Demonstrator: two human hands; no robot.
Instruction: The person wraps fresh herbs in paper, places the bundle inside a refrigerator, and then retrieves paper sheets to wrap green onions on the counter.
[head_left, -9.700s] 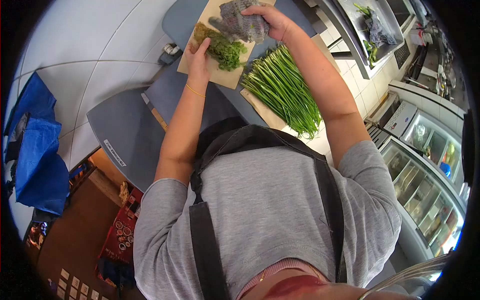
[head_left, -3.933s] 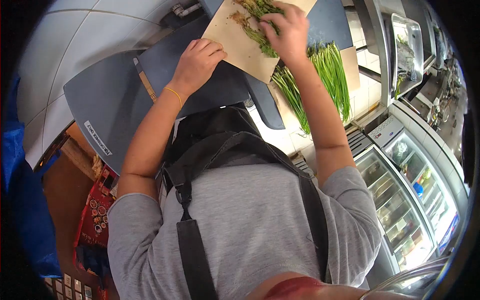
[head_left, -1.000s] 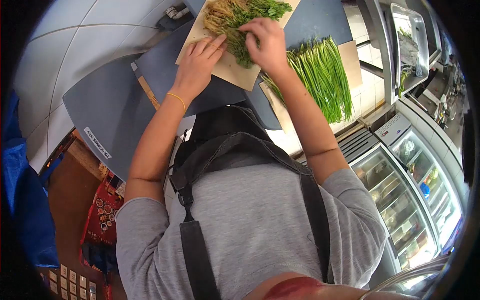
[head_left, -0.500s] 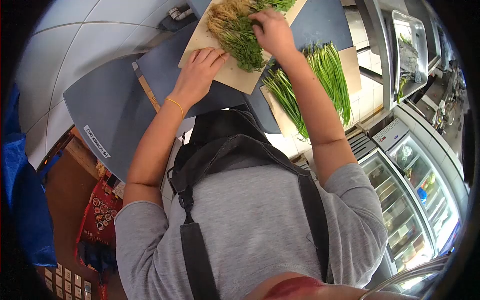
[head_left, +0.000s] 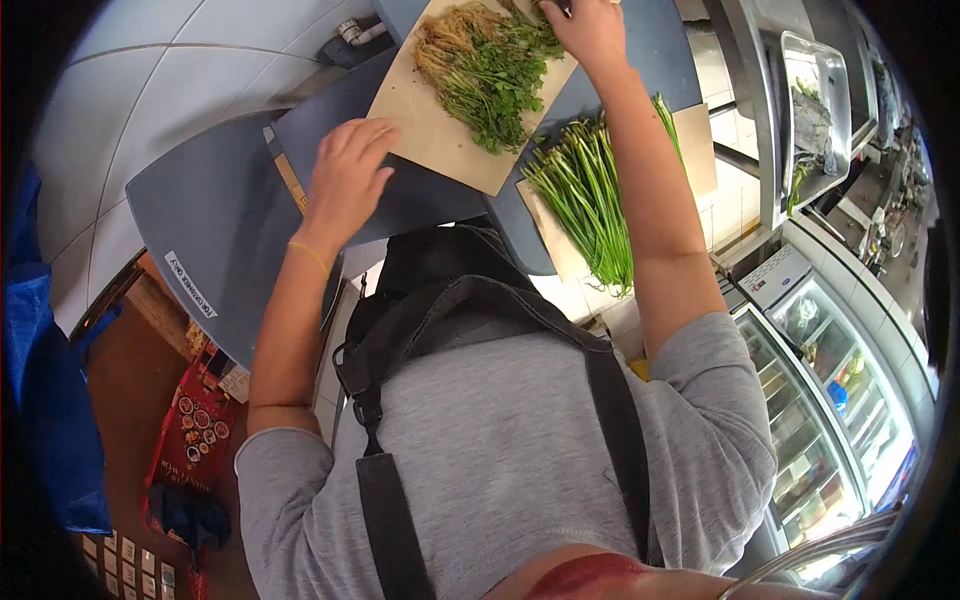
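Observation:
A bunch of leafy green herbs with pale, tangled roots (head_left: 490,85) lies on a brown cardboard sheet (head_left: 410,130). My left hand (head_left: 350,175) is off the sheet's left edge, with its fingers stretched out and nothing in them. At the top edge of the view, my right hand (head_left: 590,35) is beside the leafy end of the herbs. Its fingers are curled around something small and dark, partly cut off by the frame. Long green stalks (head_left: 590,200) lie on a second piece of cardboard (head_left: 697,150), under my right forearm.
The sheets rest on dark grey surfaces (head_left: 420,195). A grey chair-like seat (head_left: 200,200) with a label stands to the left, with a wood-coloured strip (head_left: 288,172) on it. At right are a metal tray (head_left: 820,110) and a glass-door fridge (head_left: 850,380).
My left hand has drawn back left and down, off the cardboard. My right hand has moved from the herbs up and right to the frame's top edge.

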